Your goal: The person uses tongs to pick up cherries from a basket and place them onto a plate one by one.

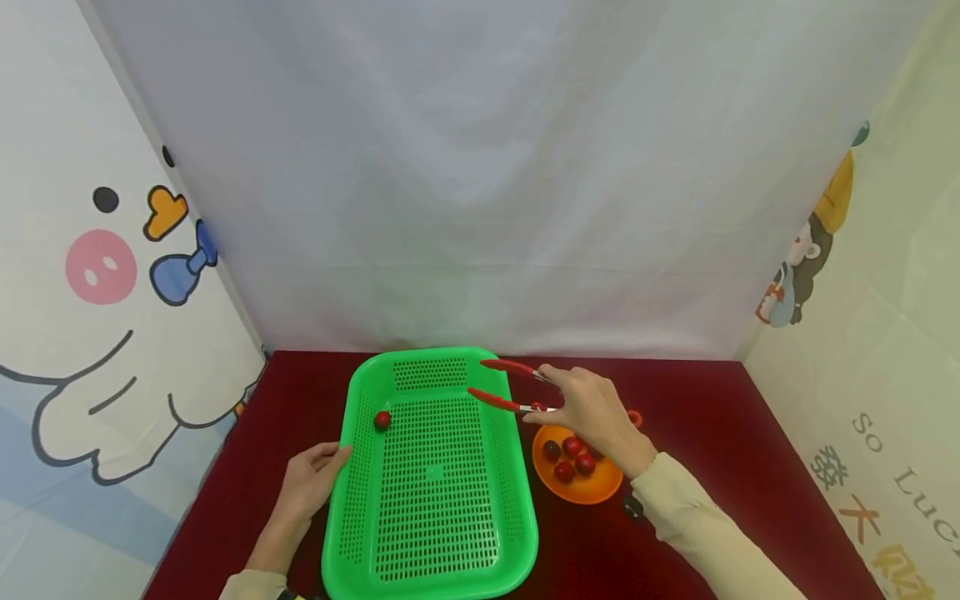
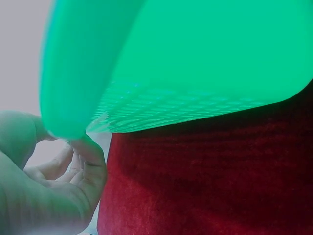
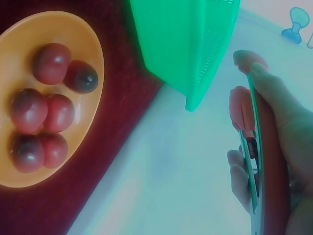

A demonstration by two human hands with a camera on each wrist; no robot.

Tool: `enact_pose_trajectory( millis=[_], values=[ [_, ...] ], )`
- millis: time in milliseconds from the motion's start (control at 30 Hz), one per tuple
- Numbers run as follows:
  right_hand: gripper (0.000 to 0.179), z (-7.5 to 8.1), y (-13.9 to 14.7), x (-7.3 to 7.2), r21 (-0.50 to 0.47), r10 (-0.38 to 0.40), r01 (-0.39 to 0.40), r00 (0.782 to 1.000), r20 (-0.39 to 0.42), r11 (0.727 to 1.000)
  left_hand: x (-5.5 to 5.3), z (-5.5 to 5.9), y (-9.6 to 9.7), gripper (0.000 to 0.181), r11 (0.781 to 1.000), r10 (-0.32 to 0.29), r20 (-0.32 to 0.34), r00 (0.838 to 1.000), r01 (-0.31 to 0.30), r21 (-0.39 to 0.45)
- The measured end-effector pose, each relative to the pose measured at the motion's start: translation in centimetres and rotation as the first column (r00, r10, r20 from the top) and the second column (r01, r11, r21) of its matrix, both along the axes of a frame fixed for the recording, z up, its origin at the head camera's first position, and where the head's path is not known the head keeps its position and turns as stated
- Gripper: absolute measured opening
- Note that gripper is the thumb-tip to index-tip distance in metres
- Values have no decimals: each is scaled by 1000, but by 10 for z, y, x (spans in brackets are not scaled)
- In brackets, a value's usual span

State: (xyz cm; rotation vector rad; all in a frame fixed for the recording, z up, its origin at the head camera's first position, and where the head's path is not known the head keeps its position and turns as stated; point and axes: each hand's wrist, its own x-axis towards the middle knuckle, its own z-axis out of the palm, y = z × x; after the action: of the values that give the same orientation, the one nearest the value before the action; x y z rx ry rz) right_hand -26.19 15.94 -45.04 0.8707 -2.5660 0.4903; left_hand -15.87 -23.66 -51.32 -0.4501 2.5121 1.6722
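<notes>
A green plastic basket [image 1: 341, 508] with a slotted floor stands in front of me. My left hand [image 1: 311, 482] pinches its left rim between thumb and fingers, as the left wrist view also shows. My right hand [image 1: 592, 408] holds red-tipped tongs [image 1: 492, 400] over the basket's far right side. The tongs' arms are spread, with nothing between them. One small round red fruit [image 1: 382, 420], like a cherry tomato, lies in the basket near its left wall. Below my right forearm, an orange plate [image 1: 581, 495] bears several similar red fruits [image 3: 51, 63], some with dark patches.
A dark red cloth [image 1: 705, 467] covers the table under basket and plate. A pale curtain [image 1: 465, 183] hangs behind the table's far edge. Printed cloth walls [image 1: 112, 350] stand at left and right.
</notes>
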Motion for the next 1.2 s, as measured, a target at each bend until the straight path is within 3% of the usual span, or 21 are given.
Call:
enact_pose_trajectory(
  millis=[267, 600, 967, 1200],
  values=[
    [71, -1, -17, -3, 5, 33, -34, 999, 26, 999, 0, -1, 0, 56, 1000, 5, 8, 1000, -5, 2],
    [66, 0, -33, -5, 56, 90, -89, 996, -13, 994, -1, -1, 1, 55, 1000, 5, 2, 1000, -5, -10],
    [63, -5, -54, -8, 136, 96, -91, 995, -30, 987, -2, -2, 1, 54, 1000, 5, -5, 1000, -5, -14],
    [60, -7, -69, -11, 156, 117, -118, 993, 17, 981, -2, -1, 0, 55, 1000, 4, 1, 1000, -4, -22]
  ],
)
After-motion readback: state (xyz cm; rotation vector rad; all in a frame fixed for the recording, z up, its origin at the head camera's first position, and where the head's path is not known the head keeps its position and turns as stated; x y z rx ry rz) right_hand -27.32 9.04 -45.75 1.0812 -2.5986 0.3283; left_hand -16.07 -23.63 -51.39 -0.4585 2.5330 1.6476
